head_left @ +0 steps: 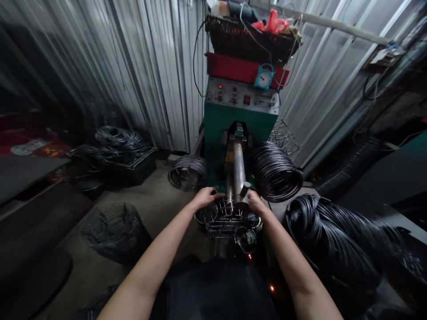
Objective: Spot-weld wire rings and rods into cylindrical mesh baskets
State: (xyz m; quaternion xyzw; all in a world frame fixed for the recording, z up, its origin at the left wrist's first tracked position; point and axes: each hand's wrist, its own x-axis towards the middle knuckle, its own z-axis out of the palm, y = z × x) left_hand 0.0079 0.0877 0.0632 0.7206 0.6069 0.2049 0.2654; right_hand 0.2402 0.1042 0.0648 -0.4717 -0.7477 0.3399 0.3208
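My left hand [204, 197] and my right hand [256, 202] grip the two sides of a wire basket frame [227, 220] held against the end of a steel arm [238, 171]. The arm sticks out of a green machine [238, 118] with a grey control panel. Both hands have their fingers curled round the wire rim. Small orange sparks [271, 288] glow below the frame.
Coils of black wire rings lie at the right [328, 240], beside the machine [275, 171] [188, 172] and on a crate at the left [116, 142]. A finished wire basket [111, 229] stands on the floor at the left. Corrugated metal walls close in behind. A teal clock [264, 78] hangs on the machine.
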